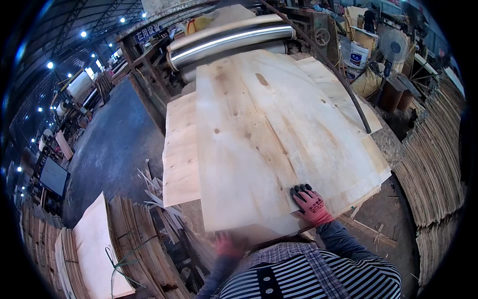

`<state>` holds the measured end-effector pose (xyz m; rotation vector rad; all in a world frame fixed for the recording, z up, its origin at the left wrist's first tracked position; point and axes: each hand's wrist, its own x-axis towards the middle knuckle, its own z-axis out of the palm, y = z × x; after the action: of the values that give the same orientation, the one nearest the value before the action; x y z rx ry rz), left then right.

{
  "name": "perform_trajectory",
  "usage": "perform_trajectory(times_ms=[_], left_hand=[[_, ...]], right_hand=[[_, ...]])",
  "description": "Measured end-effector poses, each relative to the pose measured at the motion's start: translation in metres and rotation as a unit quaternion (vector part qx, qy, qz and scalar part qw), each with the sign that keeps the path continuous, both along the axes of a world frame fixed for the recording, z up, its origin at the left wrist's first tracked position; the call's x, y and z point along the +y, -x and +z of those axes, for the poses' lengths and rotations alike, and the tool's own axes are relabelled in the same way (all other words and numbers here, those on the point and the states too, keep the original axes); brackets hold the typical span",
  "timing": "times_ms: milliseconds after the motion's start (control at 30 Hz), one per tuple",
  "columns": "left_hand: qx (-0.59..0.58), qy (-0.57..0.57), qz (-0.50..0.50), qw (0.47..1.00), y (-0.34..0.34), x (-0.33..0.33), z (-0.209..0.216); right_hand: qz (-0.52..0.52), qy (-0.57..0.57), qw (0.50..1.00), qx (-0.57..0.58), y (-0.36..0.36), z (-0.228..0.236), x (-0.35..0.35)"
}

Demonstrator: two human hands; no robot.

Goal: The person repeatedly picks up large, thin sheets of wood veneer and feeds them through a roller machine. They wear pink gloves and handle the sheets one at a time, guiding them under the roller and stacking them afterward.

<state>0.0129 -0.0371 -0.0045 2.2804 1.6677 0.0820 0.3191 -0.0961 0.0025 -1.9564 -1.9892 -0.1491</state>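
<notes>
We have a big, thin sheet of wood point(298, 127) right in front of us. It lies on top of other sheets, with its far end near the shiny roller point(234, 46) and its near edge close to our tummy. It is pale, nearly white in places, and tan in others. On our right is a tall stack of thin wood point(433, 159) with rough edges. A smaller, pinkish sheet point(180, 149) pokes out from under the left side of our big one. A long brown streak point(273, 132) runs down the big sheet's middle.

Our right hand point(309, 203) wears a pink glove with black fingers. It is open and flat — fingers a bit apart, pressing on top of the wood by the near edge, not gripping anything. Our left hand point(228, 245), in a pink glove too, is down at the near edge, by the left corner. It is blurry, so we can't tell if it grips the wood or just touches it.

Near the far end is a brown oval patch point(262, 79) — and little dark knots point(216, 131) dot the wood.
</notes>
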Motion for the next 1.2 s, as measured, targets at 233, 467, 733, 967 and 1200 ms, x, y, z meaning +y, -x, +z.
perform_trajectory(times_ms=[233,467,733,967,1200], left_hand=[[-0.16,-0.045,0.008,0.986,0.006,0.014,-0.006],[-0.328,0.132,0.125,0.927,0.03,0.031,-0.047],[-0.281,-0.099,-0.195,0.935,0.041,0.055,-0.043],[-0.252,-0.07,-0.16,0.952,0.043,0.077,-0.086],[-0.256,-0.064,-0.161,0.951,0.038,0.089,-0.105]], right_hand=[[0.002,-0.017,1.0,0.002,0.0,-0.003,0.001],[-0.001,-0.019,1.0,-0.008,0.0,-0.006,0.002],[-0.004,0.007,1.0,-0.009,-0.001,-0.005,0.001],[-0.004,0.024,1.0,0.001,0.002,-0.003,0.0],[0.001,0.025,1.0,-0.011,-0.001,-0.002,0.0]])
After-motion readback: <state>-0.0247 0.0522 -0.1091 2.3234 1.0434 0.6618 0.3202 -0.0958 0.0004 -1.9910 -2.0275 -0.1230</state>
